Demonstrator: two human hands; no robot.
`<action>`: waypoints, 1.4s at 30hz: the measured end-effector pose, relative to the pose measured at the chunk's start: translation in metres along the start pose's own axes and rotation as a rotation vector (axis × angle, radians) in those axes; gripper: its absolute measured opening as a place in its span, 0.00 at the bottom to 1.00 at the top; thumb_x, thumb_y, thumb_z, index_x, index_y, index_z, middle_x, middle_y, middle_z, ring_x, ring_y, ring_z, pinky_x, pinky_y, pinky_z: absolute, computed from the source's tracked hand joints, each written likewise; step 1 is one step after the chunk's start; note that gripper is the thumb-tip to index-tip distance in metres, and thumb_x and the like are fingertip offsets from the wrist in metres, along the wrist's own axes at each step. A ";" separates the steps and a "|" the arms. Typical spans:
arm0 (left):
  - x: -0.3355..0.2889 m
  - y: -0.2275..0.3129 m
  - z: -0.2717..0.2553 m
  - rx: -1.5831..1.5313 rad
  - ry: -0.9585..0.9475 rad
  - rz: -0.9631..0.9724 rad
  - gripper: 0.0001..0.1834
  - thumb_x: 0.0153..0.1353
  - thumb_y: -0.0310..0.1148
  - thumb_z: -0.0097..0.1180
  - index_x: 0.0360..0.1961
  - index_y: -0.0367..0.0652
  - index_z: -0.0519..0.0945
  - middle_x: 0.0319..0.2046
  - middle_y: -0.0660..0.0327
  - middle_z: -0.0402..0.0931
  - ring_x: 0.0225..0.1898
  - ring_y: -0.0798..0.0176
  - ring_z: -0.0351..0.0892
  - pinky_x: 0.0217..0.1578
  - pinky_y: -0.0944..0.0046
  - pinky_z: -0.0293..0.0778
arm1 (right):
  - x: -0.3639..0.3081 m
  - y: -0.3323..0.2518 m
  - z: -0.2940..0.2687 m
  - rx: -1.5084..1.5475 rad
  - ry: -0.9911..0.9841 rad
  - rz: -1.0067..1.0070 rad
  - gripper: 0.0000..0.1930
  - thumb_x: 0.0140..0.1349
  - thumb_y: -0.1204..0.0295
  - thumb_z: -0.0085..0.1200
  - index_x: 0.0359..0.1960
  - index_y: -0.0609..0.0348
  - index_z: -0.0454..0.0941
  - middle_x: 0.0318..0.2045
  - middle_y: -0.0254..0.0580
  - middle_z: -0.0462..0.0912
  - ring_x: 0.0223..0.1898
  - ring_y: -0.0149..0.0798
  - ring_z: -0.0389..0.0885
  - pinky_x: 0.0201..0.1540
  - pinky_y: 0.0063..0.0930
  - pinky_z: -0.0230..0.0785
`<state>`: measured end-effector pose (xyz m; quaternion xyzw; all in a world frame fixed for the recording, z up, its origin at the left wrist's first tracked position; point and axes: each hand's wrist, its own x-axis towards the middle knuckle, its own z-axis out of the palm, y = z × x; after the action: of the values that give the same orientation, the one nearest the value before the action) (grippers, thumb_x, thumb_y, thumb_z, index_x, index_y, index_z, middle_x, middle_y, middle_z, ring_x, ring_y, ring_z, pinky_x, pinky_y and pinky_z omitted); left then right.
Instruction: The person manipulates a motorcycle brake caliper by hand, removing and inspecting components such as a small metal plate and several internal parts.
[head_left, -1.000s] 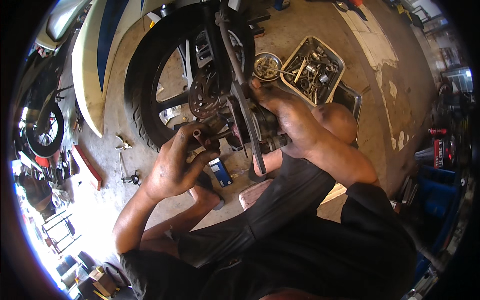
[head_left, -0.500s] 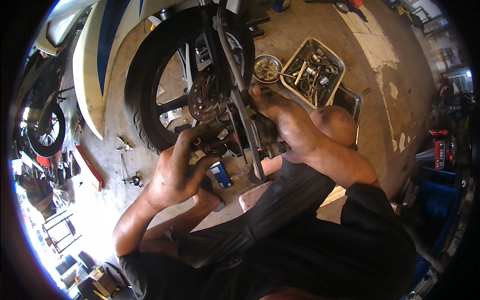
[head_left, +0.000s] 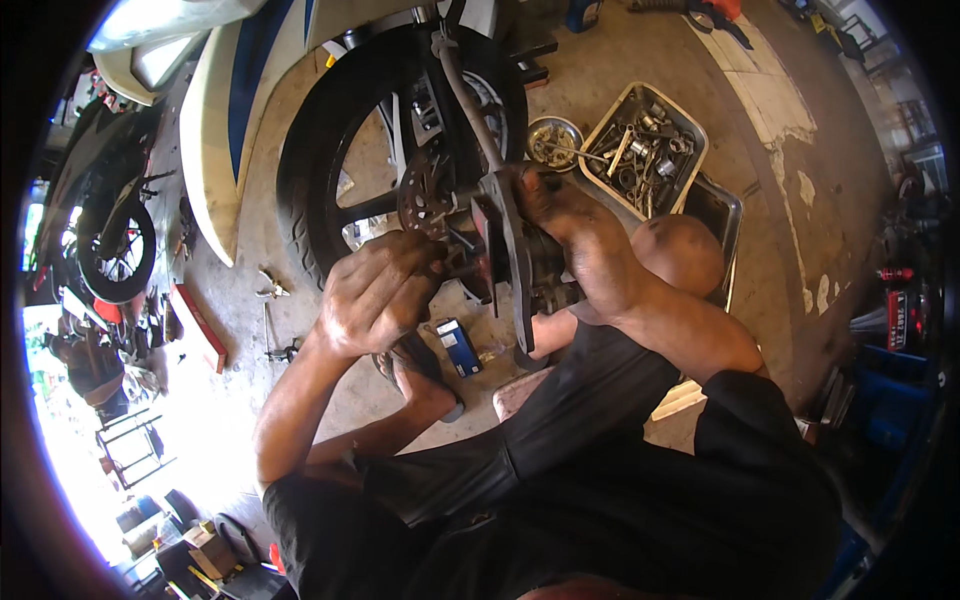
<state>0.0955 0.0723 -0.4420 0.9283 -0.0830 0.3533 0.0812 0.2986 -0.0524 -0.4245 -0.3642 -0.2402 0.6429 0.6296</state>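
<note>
My right hand (head_left: 585,235) is wrapped round a dark, greasy brake caliper (head_left: 516,262) and holds it off the floor, beside the motorcycle wheel. A brake hose (head_left: 465,105) runs down to the caliper from above. At the caliper's left side, a thin reddish-edged plate (head_left: 486,240) stands out. My left hand (head_left: 378,292) is closed, its fingers bunched against that side; what they pinch is hidden. Just beyond lies the brake disc (head_left: 424,195) on the wheel, whose black tyre (head_left: 303,170) rises behind my left hand.
A metal tray of sockets and wrenches (head_left: 645,150) lies at the far right, next to a round bowl of small parts (head_left: 553,143). A blue box (head_left: 459,348) lies on the floor between my legs. Pliers (head_left: 272,285) and a red bar (head_left: 198,328) lie left. Another motorcycle (head_left: 115,240) stands far left.
My left hand has turned and drawn its fingers together; before, thumb and forefinger stood apart beside the caliper. My right hand keeps its hold. The caliper has tilted slightly, and the whole view has shifted.
</note>
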 end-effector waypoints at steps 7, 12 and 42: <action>0.009 0.034 -0.023 -0.426 -0.181 -0.858 0.21 0.56 0.13 0.45 0.52 0.34 0.67 0.46 0.48 0.77 0.45 0.52 0.81 0.48 0.57 0.76 | 0.003 0.011 -0.013 -0.051 0.171 0.042 0.25 0.69 0.49 0.45 0.49 0.61 0.73 0.38 0.39 0.81 0.35 0.29 0.81 0.37 0.24 0.76; -0.001 0.041 0.014 -0.764 -0.102 -0.983 0.31 0.65 0.31 0.50 0.66 0.36 0.55 0.61 0.50 0.63 0.62 0.57 0.63 0.64 0.56 0.58 | -0.002 0.005 -0.024 0.074 0.088 0.041 0.21 0.72 0.56 0.44 0.51 0.64 0.72 0.38 0.44 0.82 0.34 0.35 0.84 0.33 0.28 0.80; 0.079 0.025 0.046 -1.879 0.638 -0.929 0.25 0.63 0.50 0.47 0.46 0.36 0.76 0.32 0.54 0.81 0.31 0.63 0.82 0.34 0.65 0.79 | 0.019 -0.179 0.111 -2.079 -1.195 -0.442 0.31 0.49 0.74 0.62 0.59 0.52 0.70 0.57 0.39 0.74 0.59 0.43 0.72 0.59 0.40 0.66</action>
<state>0.1783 0.0306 -0.4208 0.3028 0.0636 0.3081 0.8996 0.3283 -0.0004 -0.2215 -0.2929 -0.9489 0.0897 -0.0759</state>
